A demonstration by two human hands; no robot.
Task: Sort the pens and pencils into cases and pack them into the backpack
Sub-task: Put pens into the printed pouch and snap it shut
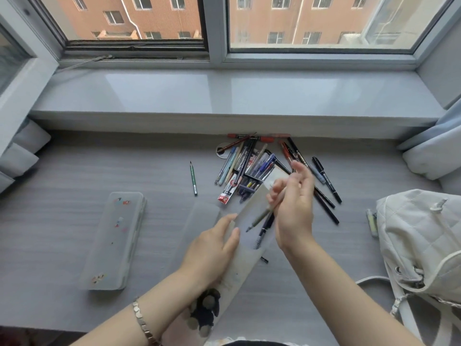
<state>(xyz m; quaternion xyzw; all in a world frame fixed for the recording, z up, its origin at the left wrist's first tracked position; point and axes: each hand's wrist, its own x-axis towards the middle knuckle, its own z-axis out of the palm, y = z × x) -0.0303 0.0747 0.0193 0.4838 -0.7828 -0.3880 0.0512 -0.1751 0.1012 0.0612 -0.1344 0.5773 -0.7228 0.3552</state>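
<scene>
Two cases are in play: a closed, frosted plastic pencil box with small stickers (113,242) lies flat at lower left of the frame, and an open, pale translucent case (245,221) sits tilted at centre, its mouth toward the window. The left hand (212,248) steadies this open case, fingers pressed against its near rim. The right hand (294,203) pinches a slim grey pen (264,213), tip angled down into the case, where a dark blue pen (264,229) already lies.

Sorting looks to be the step in hand, with much left: a loose heap of pens and markers (259,166) lies above centre, and a single green pencil (193,179) lies apart to its left. The quilted white backpack (421,240) waits at the right edge.

Next, the grey pen probably wants releasing lengthwise into the case, then a reach back to the heap.
</scene>
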